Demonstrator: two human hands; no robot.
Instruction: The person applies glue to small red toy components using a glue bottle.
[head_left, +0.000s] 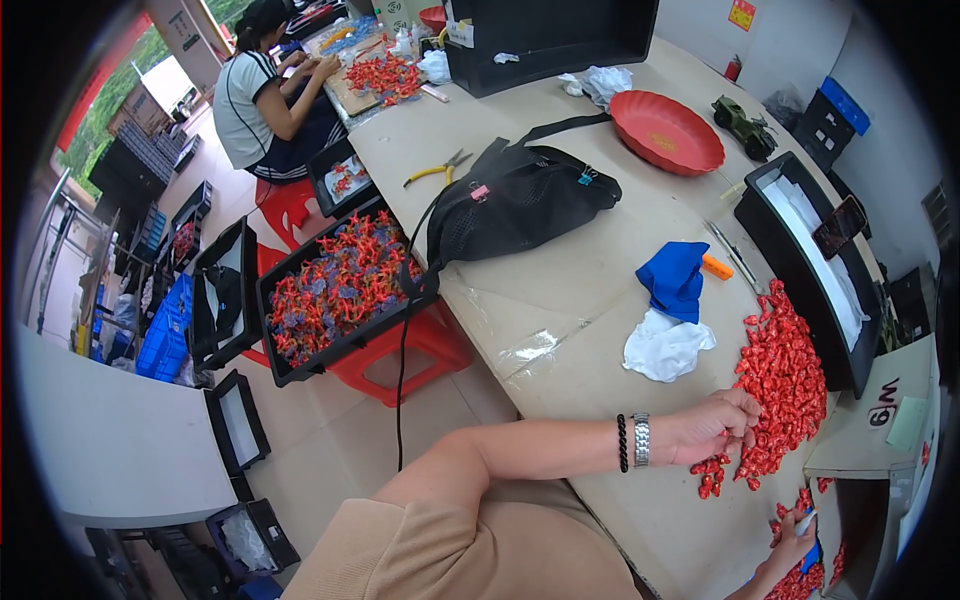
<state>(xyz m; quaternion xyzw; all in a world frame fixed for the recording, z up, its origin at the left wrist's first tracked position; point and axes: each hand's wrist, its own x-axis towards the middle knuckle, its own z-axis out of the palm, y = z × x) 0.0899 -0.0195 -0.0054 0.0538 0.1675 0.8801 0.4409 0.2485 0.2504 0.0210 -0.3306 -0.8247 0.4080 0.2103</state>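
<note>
A heap of small shiny red pieces [785, 375] lies along the right side of the table. My left hand [715, 428] rests at the heap's near-left edge with curled fingers; whatever they pinch is too small to make out. A few red pieces lie loose below that hand. At the lower right, my right hand [792, 548] is closed around a slim white-tipped tool [806, 521], whose exact kind I cannot tell. More red pieces surround the right hand, and something blue shows under it. Beyond my left hand lie a white cloth [668, 345] and a blue cloth [673, 281].
A black bin [848, 340] with a phone [839, 227] on it edges the table's right. Farther off are a red dish [667, 133], a black bag [530, 200] and yellow-handled pliers [438, 172]. A tray of red and purple pieces [335, 285] sits left. Another person [262, 100] works at the far left.
</note>
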